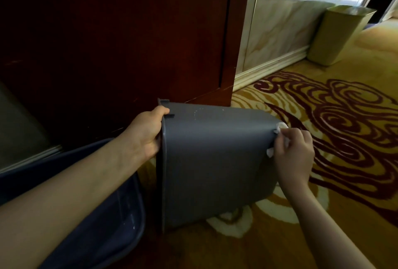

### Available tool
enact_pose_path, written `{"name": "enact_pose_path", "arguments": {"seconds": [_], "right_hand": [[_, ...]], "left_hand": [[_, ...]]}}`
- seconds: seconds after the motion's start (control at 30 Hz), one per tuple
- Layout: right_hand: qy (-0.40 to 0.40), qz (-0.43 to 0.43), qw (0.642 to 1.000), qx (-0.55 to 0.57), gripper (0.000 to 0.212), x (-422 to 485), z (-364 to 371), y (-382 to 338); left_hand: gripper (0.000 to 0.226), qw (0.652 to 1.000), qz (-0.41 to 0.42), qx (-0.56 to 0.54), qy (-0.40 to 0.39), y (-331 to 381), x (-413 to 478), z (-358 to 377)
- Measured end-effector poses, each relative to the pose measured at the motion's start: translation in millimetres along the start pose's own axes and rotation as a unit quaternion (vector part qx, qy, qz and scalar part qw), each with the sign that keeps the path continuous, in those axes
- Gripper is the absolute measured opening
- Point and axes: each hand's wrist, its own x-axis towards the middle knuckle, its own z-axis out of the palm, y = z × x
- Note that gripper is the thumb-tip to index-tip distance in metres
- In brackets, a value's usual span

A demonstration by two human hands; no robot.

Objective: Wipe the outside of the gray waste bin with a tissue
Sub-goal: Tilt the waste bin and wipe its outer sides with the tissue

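Left hand (pixel 148 133) grips the rim of the tipped gray bin (pixel 215 161); right hand (pixel 293 152) presses a bunched tissue (pixel 281 127) against its base edge. Wiping is underway; next, probably sweep across the side.

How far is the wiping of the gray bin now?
In hand: the left hand holds the rim of the tipped gray plastic waste bin, and the right hand presses a crumpled white tissue at its bottom edge. Left: pale specks remain on the upper side; how much is already wiped cannot be told.
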Motion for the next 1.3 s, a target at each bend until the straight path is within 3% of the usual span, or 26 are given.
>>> {"name": "enact_pose_path", "arguments": {"seconds": [0.17, 0.37, 0.53, 0.6, 0.77, 1.0, 1.13, 1.3], "right_hand": [[0.022, -0.057, 0.997, 0.047, 0.013, -18, -14, -46], [-0.097, -0.185, 0.969, 0.132, 0.009, -46, 4, -130], [-0.11, -0.188, 0.969, 0.12, 0.008, -42, 12, -128], [-0.102, -0.169, 0.975, 0.104, 0.007, -37, 11, -111], [-0.047, -0.029, 0.997, 0.049, 0.01, -26, 0, -37], [0.002, 0.09, 0.995, 0.036, 0.018, -32, -18, 15], [0.011, 0.001, 0.998, 0.067, 0.016, -23, -22, -35], [-0.112, -0.149, 0.972, 0.142, 0.017, -17, 9, -123]], "left_hand": [[0.023, 0.989, 0.097, 0.109, -0.029, 9, -6, 2], [0.032, 0.972, 0.144, 0.172, -0.064, -2, -6, 9], [0.037, 0.966, 0.156, 0.19, -0.085, -3, -2, 3], [0.037, 0.966, 0.15, 0.182, -0.106, -4, -1, -1], [0.03, 0.963, 0.151, 0.175, -0.138, -7, -1, -5], [0.028, 0.96, 0.152, 0.168, -0.164, -4, -7, 0], [0.029, 0.957, 0.152, 0.176, -0.171, -2, -9, 0], [0.031, 0.951, 0.164, 0.177, -0.191, -2, -16, 5]]}}
